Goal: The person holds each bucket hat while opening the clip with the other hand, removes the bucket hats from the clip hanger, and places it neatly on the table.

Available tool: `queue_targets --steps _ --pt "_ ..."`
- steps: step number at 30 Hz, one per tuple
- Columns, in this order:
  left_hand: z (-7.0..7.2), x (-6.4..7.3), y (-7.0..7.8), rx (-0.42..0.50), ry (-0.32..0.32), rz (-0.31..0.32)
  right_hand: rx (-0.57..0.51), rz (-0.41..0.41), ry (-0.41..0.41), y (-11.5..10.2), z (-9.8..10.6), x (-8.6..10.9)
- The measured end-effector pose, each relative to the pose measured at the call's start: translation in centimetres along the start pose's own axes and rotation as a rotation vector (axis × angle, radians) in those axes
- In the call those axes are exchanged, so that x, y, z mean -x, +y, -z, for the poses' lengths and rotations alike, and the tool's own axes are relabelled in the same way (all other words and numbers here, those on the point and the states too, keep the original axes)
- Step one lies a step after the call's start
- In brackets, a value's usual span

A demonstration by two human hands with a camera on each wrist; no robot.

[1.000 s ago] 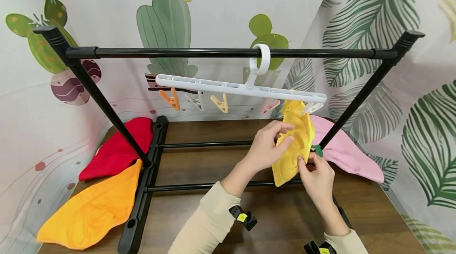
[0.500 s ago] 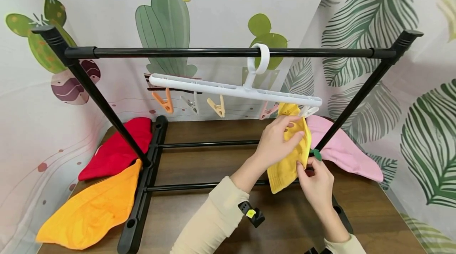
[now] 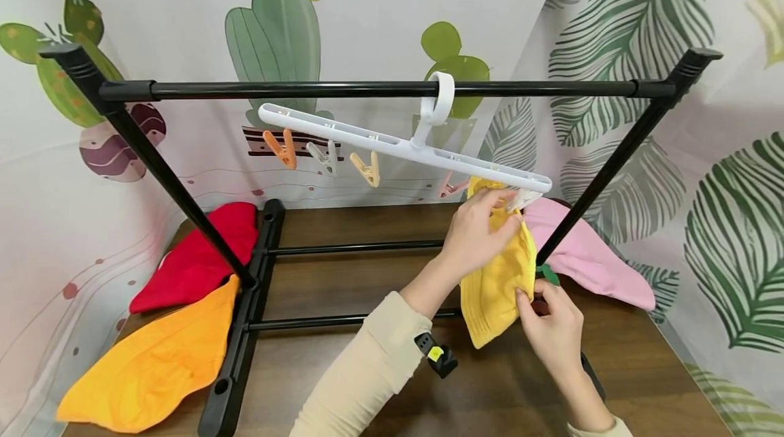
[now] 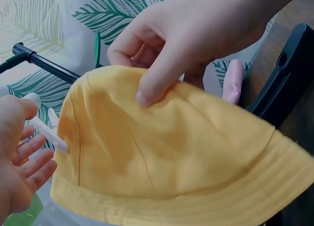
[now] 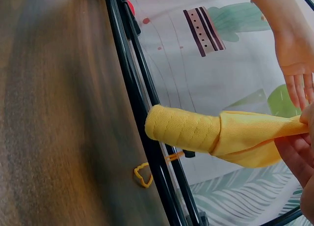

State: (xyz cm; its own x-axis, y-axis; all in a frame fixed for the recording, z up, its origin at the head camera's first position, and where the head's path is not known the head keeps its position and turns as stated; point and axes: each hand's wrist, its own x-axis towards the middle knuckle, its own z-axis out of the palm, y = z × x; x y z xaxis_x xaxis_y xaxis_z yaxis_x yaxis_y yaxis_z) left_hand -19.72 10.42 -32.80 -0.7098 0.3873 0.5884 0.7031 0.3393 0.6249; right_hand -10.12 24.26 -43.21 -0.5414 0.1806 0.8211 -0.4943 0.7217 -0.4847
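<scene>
A yellow bucket hat [image 3: 495, 297] with a green leaf [image 3: 547, 275] on its crown hangs folded below the right end of a white hanger [image 3: 367, 141]. My left hand [image 3: 474, 233] is up at the end clothespin [image 3: 525, 199], pinching its handle with the thumb. In the left wrist view this clear white clothespin [image 4: 50, 131] lies against the hat's side. Lower down, my right hand [image 3: 554, 325] pinches the hat's crown near the leaf. In the right wrist view the hat [image 5: 189, 132] shows edge-on, its stitched brim towards the rack's lower bars.
The hanger hooks over the top bar of a black rack [image 3: 294, 90]. Other clothespins hang along it, an orange one [image 3: 282, 148] farthest left. A red hat [image 3: 202, 256] and an orange hat [image 3: 153, 359] lie left of the rack, a pink hat [image 3: 588, 253] right.
My left hand has moved up from the hat's side to the clothespin. The hanger's right end has dipped and its left end has risen. The right hand keeps its pinch, slightly lower.
</scene>
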Motion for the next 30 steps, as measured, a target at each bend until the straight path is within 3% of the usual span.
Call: queue_targets --steps 7,13,30 --pt "0.1 -1.0 -0.3 -0.074 0.014 -0.022 -0.029 0.028 -0.018 0.4 0.9 -0.2" --pt "0.1 -1.5 -0.4 -0.087 -0.015 0.011 -0.03 0.031 -0.018 1.1 1.4 -0.3" --pt "0.4 -2.8 -1.1 -0.061 -0.223 0.044 -0.053 0.042 -0.051 2.0 2.2 -0.4"
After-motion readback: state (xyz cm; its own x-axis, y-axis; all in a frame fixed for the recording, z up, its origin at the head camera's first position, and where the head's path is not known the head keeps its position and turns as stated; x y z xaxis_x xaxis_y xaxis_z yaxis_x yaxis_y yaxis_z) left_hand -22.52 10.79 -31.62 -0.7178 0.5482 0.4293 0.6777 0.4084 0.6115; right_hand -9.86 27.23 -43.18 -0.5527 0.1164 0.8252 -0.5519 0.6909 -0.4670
